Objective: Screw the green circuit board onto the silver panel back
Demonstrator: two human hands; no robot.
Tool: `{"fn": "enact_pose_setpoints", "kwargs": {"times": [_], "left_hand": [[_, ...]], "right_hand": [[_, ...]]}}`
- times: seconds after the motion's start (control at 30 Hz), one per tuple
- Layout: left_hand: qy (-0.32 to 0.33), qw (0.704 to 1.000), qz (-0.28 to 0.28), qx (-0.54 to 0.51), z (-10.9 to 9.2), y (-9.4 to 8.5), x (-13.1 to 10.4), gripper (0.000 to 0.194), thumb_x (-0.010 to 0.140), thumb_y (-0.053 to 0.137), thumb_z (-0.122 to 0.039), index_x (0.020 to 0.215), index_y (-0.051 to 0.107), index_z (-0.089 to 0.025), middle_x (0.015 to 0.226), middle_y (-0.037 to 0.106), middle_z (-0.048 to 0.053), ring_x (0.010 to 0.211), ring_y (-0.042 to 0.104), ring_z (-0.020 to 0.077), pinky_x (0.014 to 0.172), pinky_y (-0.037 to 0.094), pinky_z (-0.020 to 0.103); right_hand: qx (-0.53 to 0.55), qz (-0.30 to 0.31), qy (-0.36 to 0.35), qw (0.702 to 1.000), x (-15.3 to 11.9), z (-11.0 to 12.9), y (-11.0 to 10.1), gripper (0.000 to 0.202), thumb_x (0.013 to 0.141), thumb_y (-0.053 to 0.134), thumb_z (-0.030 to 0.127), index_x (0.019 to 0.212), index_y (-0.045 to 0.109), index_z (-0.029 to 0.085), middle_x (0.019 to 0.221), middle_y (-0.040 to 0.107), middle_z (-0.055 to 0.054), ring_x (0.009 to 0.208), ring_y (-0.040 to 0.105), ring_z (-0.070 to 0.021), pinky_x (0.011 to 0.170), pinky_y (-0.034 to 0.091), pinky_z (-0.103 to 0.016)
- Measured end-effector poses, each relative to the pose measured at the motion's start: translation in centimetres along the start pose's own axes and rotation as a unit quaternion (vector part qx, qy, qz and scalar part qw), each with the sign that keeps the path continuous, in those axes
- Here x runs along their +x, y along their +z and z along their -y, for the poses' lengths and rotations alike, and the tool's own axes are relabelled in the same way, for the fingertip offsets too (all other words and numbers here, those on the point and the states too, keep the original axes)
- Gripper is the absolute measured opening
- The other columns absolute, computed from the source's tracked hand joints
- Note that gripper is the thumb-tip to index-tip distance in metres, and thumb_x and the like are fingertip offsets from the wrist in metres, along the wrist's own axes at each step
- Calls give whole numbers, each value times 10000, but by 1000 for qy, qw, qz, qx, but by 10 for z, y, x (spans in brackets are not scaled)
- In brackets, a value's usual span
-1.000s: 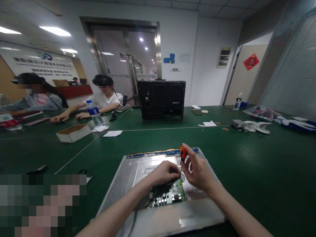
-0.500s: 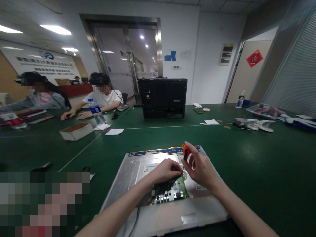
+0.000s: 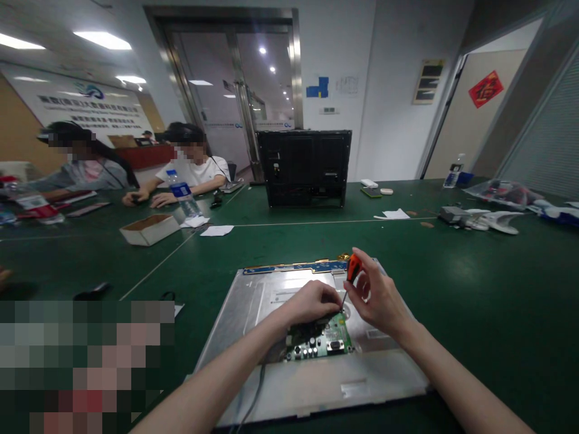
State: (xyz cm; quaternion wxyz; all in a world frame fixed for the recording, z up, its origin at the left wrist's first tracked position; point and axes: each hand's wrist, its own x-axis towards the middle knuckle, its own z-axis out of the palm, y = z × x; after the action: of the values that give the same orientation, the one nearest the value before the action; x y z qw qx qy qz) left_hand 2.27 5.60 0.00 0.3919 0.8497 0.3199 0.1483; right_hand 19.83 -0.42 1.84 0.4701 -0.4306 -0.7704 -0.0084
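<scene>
Gripping screwdriver (image 3: 354,266) (orange), right fingertips (image 3: 352,289) around its handle

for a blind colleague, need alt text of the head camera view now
Two bare hands work over a metal panel: the right hand holds an orange-and-black screwdriver, its tip at the green circuit board's upper corner, beside the left hand's fingers.

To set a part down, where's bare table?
Bare green table lies right of the silvery metal panel, and between it and the black monitor housing. Crowded: around the green circuit board, left hand, right hand.
</scene>
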Motion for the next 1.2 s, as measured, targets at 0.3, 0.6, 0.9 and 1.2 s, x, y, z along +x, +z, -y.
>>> {"fn": "enact_pose_setpoints", "kwargs": {"times": [0.3,0.6,0.9,1.2], "left_hand": [[-4,1000,-1,6,0,1,-3,139,744,610,-118,808,733,-128,713,681,4,663,592,139,637,424,201],[-12,1000,-2,-2,0,2,-3,145,747,615,-115,819,739,-137,704,684,5,645,586,134,620,416,196],[-13,1000,-4,9,-1,2,-2,141,748,617,-100,817,736,-131,731,689,9,689,602,140,652,421,194],[-16,1000,3,0,-4,-1,-1,127,742,609,-114,788,726,-129,711,676,1,672,592,141,653,420,205]], "right_hand": [[5,12,-13,1000,1,-3,-1,567,867,515,226,1376,268,183,611,553,52,432,520,-102,415,401,-206],[9,72,-61,995,24,-7,-12,410,818,544,208,1191,375,188,708,599,12,492,524,-99,446,393,-209],[-116,319,-41,940,72,15,-50,156,795,600,249,917,510,210,713,606,15,604,543,-135,522,308,-238],[-110,327,-39,938,73,16,-52,182,813,566,214,991,531,196,785,634,-4,624,536,-132,542,315,-245]]}}
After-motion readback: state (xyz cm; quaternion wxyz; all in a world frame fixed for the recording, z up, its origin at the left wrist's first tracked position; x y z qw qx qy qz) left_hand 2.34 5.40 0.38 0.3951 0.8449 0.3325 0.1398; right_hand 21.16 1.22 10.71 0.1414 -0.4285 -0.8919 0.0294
